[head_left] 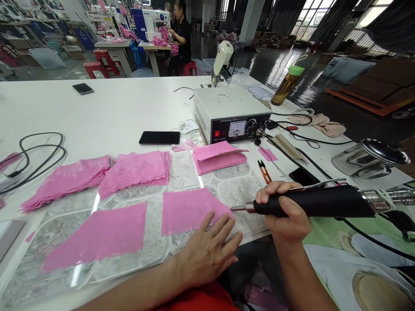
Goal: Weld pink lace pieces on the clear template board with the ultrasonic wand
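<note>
My right hand (pixel 287 211) is wrapped round the black handle of an ultrasonic welding gun (pixel 327 202). The gun's thin metal tip points left and meets the right corner of a pink fabric piece (pixel 188 209). Fingers spread, my left hand (pixel 214 242) lies flat on that piece's lower right edge and the mat beside it. Another pink fabric piece (pixel 100 235) lies flat to the left. Behind them are two stacks of pink lace pieces, one at the left (pixel 71 177) and one nearer the middle (pixel 136 170). A folded pink piece (pixel 220 157) rests in front of the control box.
The grey control box (pixel 233 108) with its meter stands at the back, cables trailing right. Orange thread snips (pixel 265 172), a black phone (pixel 159 138), a glass jug (pixel 368 160) and a green-capped bottle (pixel 287 85) are on the table. A co-worker (pixel 181 36) sits at a sewing machine beyond.
</note>
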{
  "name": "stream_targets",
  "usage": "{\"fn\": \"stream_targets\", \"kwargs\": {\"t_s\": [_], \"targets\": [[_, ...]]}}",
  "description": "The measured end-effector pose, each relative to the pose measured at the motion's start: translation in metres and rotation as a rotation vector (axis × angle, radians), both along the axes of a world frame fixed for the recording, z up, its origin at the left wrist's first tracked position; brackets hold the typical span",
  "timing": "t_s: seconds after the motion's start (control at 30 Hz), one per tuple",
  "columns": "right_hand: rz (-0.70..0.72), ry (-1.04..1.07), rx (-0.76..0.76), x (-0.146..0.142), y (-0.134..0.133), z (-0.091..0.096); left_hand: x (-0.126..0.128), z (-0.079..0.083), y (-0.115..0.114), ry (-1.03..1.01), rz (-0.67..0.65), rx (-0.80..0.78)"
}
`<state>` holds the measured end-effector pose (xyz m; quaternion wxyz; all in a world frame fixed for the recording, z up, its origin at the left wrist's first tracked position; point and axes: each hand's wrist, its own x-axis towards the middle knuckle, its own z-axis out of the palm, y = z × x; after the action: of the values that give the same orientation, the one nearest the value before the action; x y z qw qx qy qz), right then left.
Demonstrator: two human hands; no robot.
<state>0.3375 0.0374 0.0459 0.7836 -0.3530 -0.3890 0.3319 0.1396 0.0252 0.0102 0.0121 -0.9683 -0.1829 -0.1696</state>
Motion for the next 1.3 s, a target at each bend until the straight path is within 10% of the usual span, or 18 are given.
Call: {"fn": "stream_targets", "kwargs": {"t_s": [1.3], "targets": [[0.070,-0.109,0.035,-0.030,0.029,0.006,-0.001,0.001,-0.002,-0.002,-0.023,-0.098]]}}
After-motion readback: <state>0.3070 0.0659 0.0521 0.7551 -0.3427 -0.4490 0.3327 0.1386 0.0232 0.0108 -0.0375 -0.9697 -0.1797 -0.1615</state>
